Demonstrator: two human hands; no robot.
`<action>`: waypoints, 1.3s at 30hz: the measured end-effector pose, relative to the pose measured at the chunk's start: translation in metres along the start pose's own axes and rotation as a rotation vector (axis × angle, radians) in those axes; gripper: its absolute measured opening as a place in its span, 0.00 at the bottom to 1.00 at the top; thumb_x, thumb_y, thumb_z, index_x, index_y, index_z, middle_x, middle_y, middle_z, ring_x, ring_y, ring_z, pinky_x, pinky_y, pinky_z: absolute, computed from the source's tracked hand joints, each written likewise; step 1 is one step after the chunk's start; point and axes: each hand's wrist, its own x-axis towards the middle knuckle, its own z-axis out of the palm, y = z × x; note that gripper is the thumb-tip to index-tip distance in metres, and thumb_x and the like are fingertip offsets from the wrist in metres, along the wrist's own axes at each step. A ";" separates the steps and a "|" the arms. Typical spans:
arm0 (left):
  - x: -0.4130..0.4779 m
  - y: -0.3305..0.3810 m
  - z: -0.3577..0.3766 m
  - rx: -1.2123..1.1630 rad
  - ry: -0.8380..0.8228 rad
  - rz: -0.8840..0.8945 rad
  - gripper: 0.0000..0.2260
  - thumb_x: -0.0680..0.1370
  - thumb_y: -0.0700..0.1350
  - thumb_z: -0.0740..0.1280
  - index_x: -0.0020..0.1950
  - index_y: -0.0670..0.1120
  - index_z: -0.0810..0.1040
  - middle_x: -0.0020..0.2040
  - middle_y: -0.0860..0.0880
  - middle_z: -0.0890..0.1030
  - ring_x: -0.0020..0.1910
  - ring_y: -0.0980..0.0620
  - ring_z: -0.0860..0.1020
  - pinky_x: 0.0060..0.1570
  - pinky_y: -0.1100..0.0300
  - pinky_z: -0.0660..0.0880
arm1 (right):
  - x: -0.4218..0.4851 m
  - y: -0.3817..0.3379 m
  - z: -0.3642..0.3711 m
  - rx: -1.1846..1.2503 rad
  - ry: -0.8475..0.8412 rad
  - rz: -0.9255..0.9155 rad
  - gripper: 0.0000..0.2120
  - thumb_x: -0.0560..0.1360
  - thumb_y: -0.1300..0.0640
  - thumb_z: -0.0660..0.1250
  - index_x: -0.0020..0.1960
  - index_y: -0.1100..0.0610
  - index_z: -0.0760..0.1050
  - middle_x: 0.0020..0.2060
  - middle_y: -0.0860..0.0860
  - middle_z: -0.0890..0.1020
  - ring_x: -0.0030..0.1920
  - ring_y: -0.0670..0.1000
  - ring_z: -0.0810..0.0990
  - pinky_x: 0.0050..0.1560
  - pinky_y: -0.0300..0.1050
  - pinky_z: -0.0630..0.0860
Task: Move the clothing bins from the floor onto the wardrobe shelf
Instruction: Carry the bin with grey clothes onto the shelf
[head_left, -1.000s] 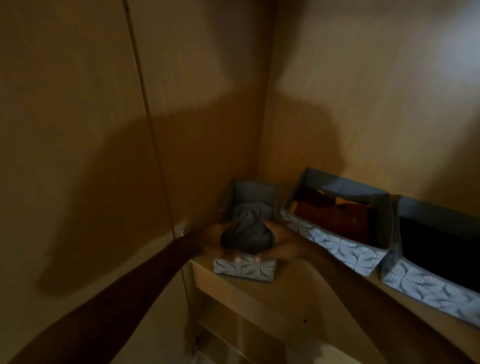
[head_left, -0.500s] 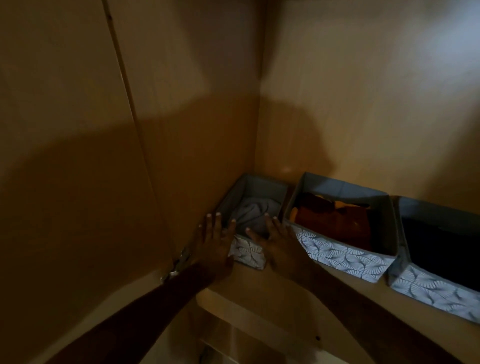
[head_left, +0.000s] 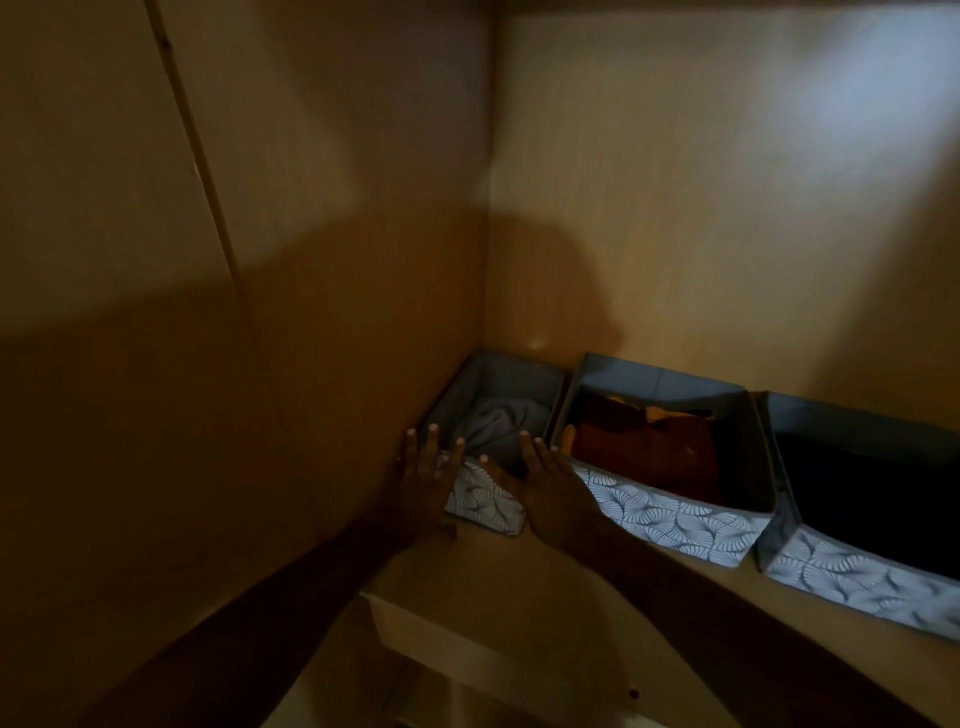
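Note:
Three grey fabric bins with a leaf-pattern front stand in a row on the wooden wardrobe shelf (head_left: 519, 577). The small bin (head_left: 488, 499) with grey clothing sits in the back left corner. My left hand (head_left: 426, 473) lies flat against its front left corner, fingers straight. At its front right corner my right hand (head_left: 545, 483) presses with straight fingers. The middle bin (head_left: 675, 519) holds orange and rust clothes. Dark clothes fill the right bin (head_left: 857, 577), which is cut off by the frame edge.
The wardrobe's left side wall (head_left: 311, 364) and back wall (head_left: 701, 234) close in the corner. The shelf's front edge (head_left: 431, 639) runs below my arms, with a lower compartment beneath it. Lighting is dim.
My hands let go of the small bin's sides and now lie flat on its front. The bin has slid back into the corner, beside the middle bin.

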 end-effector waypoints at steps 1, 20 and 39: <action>0.006 -0.001 -0.004 -0.011 -0.040 0.021 0.75 0.46 0.71 0.76 0.77 0.52 0.31 0.74 0.31 0.56 0.68 0.25 0.50 0.51 0.22 0.65 | 0.004 0.002 -0.002 -0.002 0.002 0.003 0.31 0.76 0.37 0.43 0.77 0.43 0.42 0.76 0.67 0.42 0.76 0.69 0.44 0.74 0.61 0.39; 0.053 0.020 -0.031 0.037 -0.028 0.033 0.57 0.67 0.65 0.72 0.77 0.49 0.34 0.76 0.39 0.33 0.74 0.28 0.36 0.69 0.28 0.48 | 0.046 0.037 -0.002 -0.057 -0.005 0.100 0.31 0.75 0.40 0.50 0.76 0.45 0.55 0.73 0.72 0.57 0.72 0.73 0.60 0.72 0.67 0.54; -0.031 0.024 -0.019 -1.289 0.285 -0.053 0.21 0.78 0.36 0.66 0.70 0.47 0.69 0.63 0.49 0.77 0.62 0.50 0.76 0.64 0.59 0.72 | -0.017 -0.002 0.014 0.809 0.493 0.061 0.23 0.77 0.57 0.62 0.72 0.49 0.66 0.71 0.50 0.69 0.72 0.52 0.66 0.70 0.59 0.66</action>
